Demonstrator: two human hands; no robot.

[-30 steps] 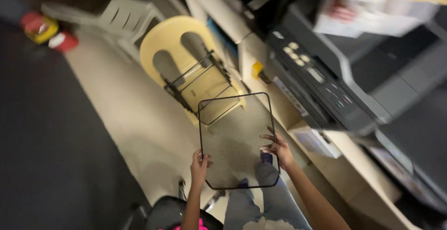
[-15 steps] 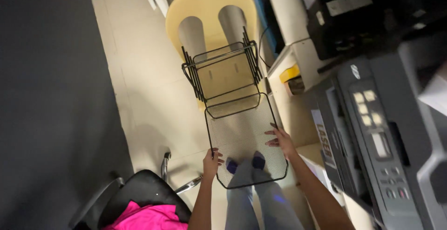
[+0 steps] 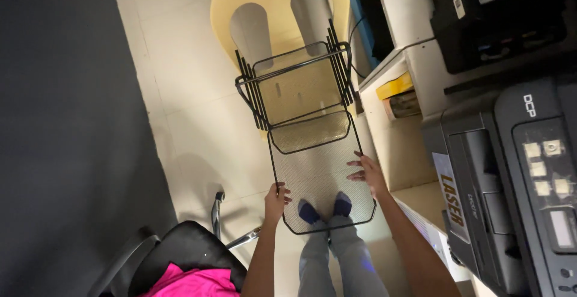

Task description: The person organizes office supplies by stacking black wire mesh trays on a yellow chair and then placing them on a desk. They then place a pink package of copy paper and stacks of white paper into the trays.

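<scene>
A yellow plastic chair (image 3: pixel 279 8) carries a black wire tray rack (image 3: pixel 294 83) on its seat. A black mesh letter tray (image 3: pixel 318 174) is held level at the rack's front edge, apparently lined up with its rails, gripped at its side rims by the left hand (image 3: pixel 276 201) and right hand (image 3: pixel 368 174).

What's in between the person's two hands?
In the head view, the mesh tray spans from left hand to right hand; feet show through it.
</scene>
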